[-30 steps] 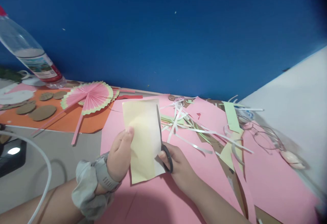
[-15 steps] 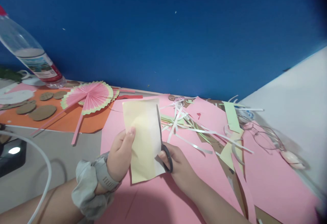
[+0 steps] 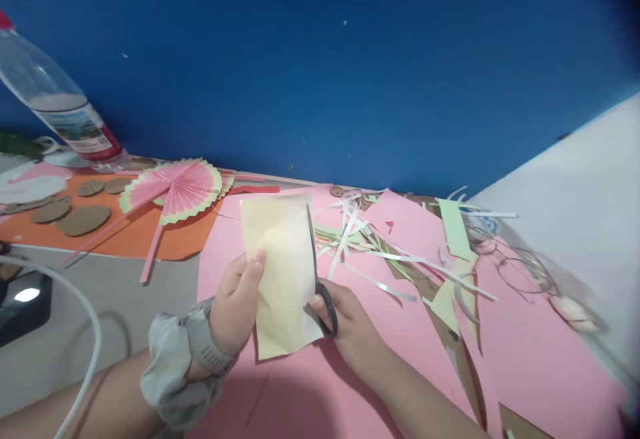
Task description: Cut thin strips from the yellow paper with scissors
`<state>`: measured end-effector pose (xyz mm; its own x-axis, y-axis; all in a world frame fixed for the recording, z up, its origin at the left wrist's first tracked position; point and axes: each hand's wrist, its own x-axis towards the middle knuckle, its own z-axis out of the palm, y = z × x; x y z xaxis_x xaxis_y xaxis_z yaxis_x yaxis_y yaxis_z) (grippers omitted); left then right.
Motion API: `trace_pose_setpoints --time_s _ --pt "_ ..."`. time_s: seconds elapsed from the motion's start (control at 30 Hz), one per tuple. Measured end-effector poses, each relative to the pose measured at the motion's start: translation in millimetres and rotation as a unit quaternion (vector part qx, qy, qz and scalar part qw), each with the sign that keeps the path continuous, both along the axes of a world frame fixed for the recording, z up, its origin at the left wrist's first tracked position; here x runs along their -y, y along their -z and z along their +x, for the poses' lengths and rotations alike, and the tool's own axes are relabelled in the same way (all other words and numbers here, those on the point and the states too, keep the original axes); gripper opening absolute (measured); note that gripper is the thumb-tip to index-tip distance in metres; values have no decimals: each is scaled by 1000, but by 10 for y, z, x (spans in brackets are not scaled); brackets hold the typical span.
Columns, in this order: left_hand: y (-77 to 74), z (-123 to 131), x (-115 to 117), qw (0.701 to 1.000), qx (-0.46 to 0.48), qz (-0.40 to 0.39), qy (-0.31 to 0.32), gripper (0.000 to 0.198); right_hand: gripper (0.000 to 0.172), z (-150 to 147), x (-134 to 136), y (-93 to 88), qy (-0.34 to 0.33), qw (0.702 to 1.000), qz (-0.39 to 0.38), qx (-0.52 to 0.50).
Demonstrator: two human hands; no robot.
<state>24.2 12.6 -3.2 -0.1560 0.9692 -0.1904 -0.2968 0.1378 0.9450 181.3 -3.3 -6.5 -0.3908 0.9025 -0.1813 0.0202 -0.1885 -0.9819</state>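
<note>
My left hand pinches the left edge of a pale yellow sheet of paper, thumb on the front. The sheet is held up over the table, with a whiter band along its right side. In my right hand is a pair of scissors with black handles, my thumb and fingers at the loops. The blades point upward along the paper's right edge. Whether the blades are parted I cannot tell. Beneath both hands lies pink paper.
A pink and yellow pleated paper fan and brown cardboard discs lie on orange paper at left. Behind them leans a plastic bottle. White and green paper strips are heaped to the right, near a white mouse. A white cable arcs at lower left.
</note>
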Motion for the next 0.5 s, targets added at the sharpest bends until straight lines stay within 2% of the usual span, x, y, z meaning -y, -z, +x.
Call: trace_pose_setpoints --time_s 0.27,0.4,0.5 --pt "-11 -4 -11 999 -30 6 -10 38 48 6 -1 37 1 1000 -14 -2" --pt "-2 -5 -1 999 -37 9 -34 33 48 7 -8 23 1 1000 -9 4" --pt "18 -7 10 1000 -10 4 -6 33 47 5 -10 -2 1 1000 -11 8"
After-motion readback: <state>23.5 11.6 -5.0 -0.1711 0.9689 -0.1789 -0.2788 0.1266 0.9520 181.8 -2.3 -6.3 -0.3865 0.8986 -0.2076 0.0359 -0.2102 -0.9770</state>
